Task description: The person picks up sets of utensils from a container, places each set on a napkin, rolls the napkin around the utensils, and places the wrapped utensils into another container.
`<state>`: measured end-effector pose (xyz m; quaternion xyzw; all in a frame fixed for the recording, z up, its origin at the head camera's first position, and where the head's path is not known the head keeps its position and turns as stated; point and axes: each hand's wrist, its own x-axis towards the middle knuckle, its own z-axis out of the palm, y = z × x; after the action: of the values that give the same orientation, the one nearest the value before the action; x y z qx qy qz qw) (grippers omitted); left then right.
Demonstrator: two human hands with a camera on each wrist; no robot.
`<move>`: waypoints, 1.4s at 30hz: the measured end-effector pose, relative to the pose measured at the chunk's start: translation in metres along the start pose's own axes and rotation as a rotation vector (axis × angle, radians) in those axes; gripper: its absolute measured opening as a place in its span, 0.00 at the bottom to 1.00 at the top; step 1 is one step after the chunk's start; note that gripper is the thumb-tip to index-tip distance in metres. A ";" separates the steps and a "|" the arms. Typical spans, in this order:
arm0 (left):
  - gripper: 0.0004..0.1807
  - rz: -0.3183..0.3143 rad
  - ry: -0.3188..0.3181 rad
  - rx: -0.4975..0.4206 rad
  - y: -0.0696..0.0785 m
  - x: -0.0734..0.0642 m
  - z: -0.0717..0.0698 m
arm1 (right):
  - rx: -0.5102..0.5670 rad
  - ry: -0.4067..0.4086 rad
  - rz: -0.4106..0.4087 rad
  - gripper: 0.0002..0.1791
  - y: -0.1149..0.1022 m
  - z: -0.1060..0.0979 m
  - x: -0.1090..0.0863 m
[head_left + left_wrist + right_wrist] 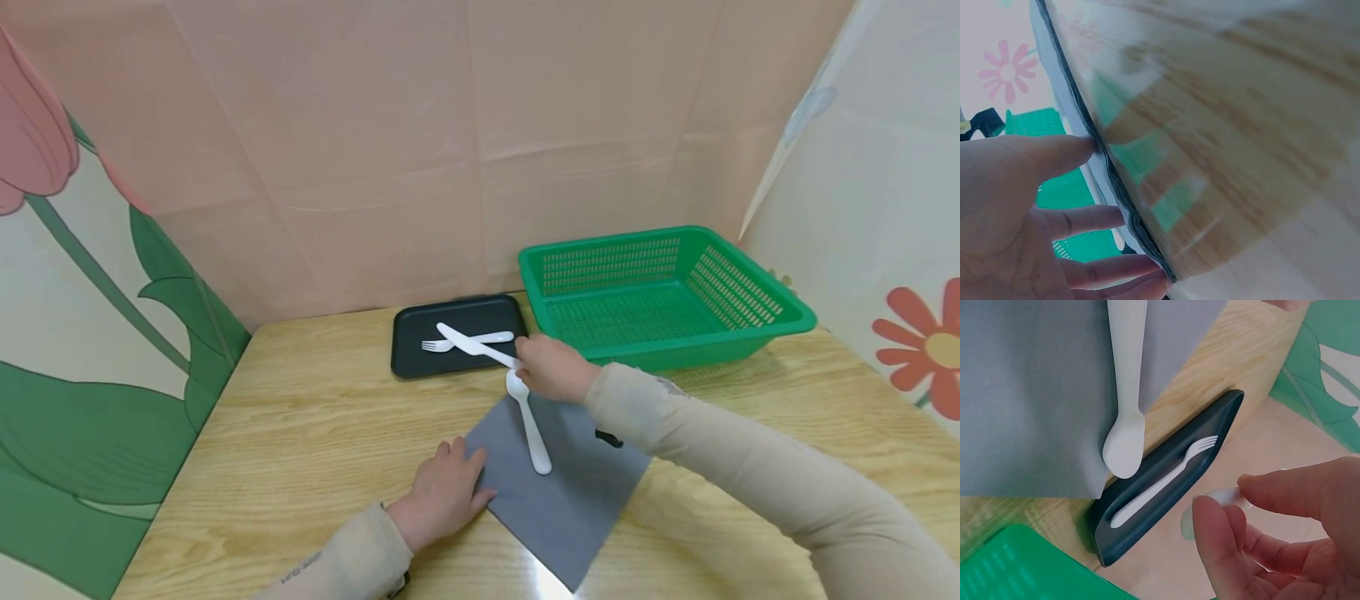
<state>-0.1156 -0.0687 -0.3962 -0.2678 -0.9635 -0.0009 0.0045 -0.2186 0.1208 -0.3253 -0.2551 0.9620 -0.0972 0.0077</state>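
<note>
My right hand (555, 367) pinches a white plastic knife (472, 343) by its handle, its blade reaching over the black tray (405, 362). Inside the tray lies a white fork (491, 338), which the knife crosses in the head view. A white spoon (534, 433) rests on the grey napkin (585, 500), its bowl toward the tray. My left hand (446, 492) lies at the napkin's left edge with fingers spread. In the left wrist view, the left fingertips (1094, 147) touch the napkin's layered edge.
A green plastic basket (780, 321) stands at the back right, beside the tray. All of it sits on a wooden table (300, 433). A pink sheet (360, 150) hangs behind, with printed flower panels (941, 350) at both sides.
</note>
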 end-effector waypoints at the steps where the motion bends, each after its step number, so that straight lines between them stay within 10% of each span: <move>1: 0.23 0.001 0.003 0.000 0.000 0.000 0.000 | 0.001 -0.002 0.001 0.08 0.000 0.000 0.000; 42: 0.21 0.001 0.004 -0.006 0.001 0.000 0.000 | 0.038 -0.039 0.012 0.08 0.000 0.003 -0.011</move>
<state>-0.1152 -0.0681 -0.3959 -0.2683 -0.9633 -0.0042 0.0058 -0.2085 0.1255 -0.3282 -0.2508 0.9612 -0.1104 0.0321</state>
